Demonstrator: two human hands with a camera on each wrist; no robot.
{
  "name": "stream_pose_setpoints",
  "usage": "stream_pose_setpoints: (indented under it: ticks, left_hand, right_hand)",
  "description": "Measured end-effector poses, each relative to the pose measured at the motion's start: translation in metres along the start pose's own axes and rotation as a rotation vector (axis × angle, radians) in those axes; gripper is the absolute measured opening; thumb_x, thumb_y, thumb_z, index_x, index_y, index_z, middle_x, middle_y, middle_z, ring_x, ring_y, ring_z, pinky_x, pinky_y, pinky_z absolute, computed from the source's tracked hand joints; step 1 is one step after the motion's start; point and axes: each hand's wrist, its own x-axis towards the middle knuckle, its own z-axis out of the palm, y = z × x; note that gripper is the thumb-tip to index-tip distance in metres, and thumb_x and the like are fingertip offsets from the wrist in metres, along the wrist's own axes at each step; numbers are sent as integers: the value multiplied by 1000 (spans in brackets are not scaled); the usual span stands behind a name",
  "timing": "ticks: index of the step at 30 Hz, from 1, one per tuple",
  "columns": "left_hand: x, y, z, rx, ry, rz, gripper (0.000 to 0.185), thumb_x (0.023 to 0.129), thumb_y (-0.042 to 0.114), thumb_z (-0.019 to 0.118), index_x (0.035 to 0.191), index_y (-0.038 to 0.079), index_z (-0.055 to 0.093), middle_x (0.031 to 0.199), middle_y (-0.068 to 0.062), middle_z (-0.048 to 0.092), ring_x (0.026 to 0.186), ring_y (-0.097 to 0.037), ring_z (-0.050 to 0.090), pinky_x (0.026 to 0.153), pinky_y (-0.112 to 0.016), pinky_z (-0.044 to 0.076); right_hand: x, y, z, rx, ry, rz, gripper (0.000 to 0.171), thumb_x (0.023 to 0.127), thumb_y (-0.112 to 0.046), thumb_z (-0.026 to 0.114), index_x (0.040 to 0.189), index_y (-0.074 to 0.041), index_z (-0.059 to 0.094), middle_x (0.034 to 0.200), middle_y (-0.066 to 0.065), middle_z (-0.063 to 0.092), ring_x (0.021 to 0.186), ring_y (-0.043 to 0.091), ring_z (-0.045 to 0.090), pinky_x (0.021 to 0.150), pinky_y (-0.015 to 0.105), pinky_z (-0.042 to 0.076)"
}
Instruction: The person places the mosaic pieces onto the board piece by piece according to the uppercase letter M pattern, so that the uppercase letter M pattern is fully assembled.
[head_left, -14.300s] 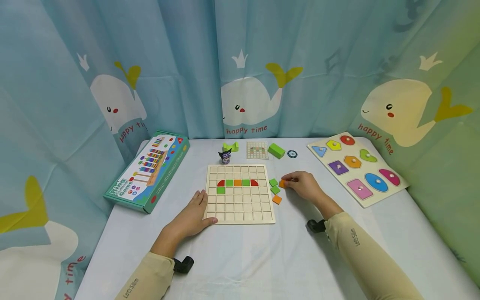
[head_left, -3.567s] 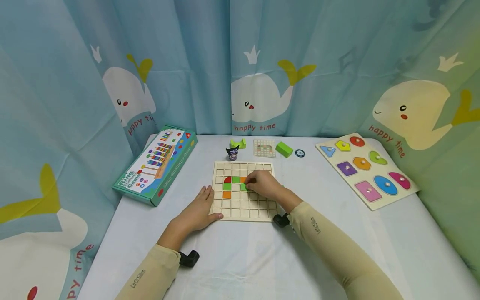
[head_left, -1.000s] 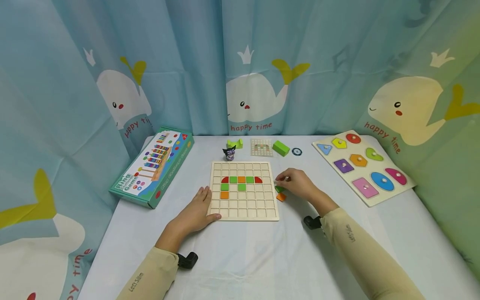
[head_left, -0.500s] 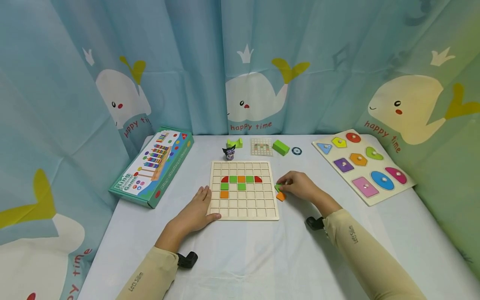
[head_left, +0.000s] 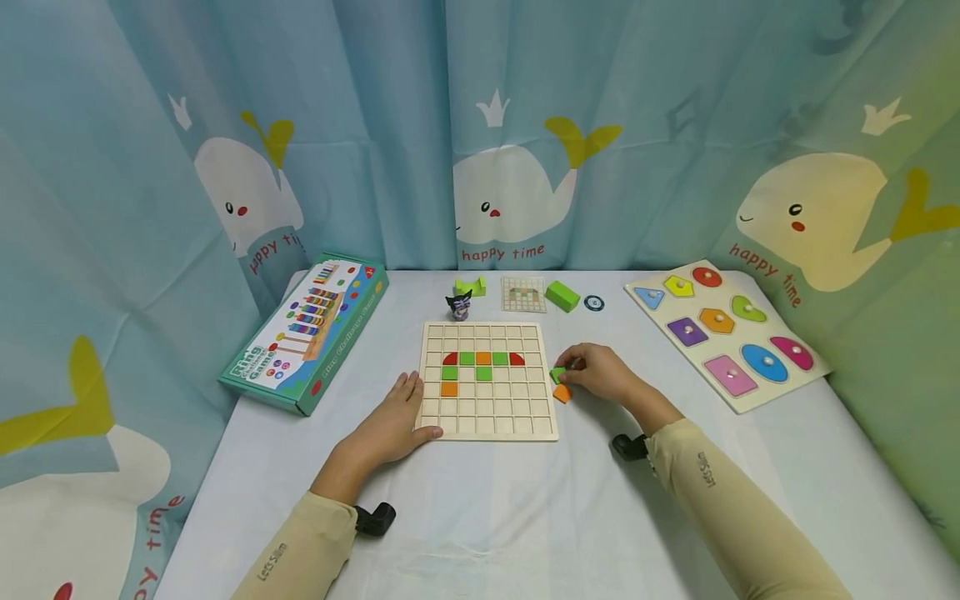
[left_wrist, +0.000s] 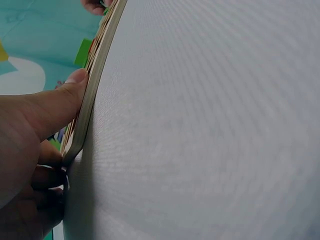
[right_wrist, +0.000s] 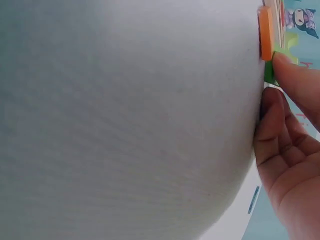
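Observation:
A pale wooden grid board [head_left: 495, 419] lies on the table with red, green and orange tiles in some cells. My left hand [head_left: 387, 423] rests at its left side, fingers extended along the edge and thumb at the near corner; the left wrist view shows the thumb [left_wrist: 70, 95] against the rim. Right of the board, my right hand [head_left: 600, 371] pinches a green square tile [head_left: 557, 374] between thumb and curled fingers, close to the cloth. An orange tile [head_left: 562, 393] lies just nearer, and stands out beside the thumb as an orange edge [right_wrist: 266, 32] in the right wrist view.
Behind the board are a small dark figurine [head_left: 460, 306], a green notched block [head_left: 471, 287], a pattern card [head_left: 523, 295], a green block [head_left: 562, 296] and a round chip [head_left: 594, 303]. A game box [head_left: 303, 335] lies left, a knobbed shape puzzle [head_left: 726, 333] right.
Since the oldest frame, an orange tile and a green tile have been added to the board. Over the last second my right hand has shifted slightly nearer, its fingers now on the green tile.

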Motion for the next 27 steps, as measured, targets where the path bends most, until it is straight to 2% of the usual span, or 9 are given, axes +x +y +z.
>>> stream_pose_setpoints:
  ticks: [8,16,27]
  left_hand:
    - [0,-1,1,1,-1,-5,95,95,49,66,154,-11,22,164,-25,15,153,-37,7,122,-46,18]
    - [0,-1,0,-2,-1,-5,95,95,50,65,155,-10,21,164,-24,14,153,-36,6,122,-46,17]
    - [1,0,-1,-5,-8,-10,95,95,50,65,155,-10,21,165,-23,13,153,-35,5,122,-45,16]
  right_hand:
    - [-3,1,2,34,30,-1,9,89,-11,78,93,-10,70,87,1,67,81,20,58,76,36,49]
    - [-3,5,-3,51,43,-10,4,91,-10,76,93,-10,72,92,1,69,86,20,60,83,39,51]
    - [0,-4,-5,105,83,-2,3,92,-9,74,95,-10,73,97,4,71,87,22,64,80,37,54]
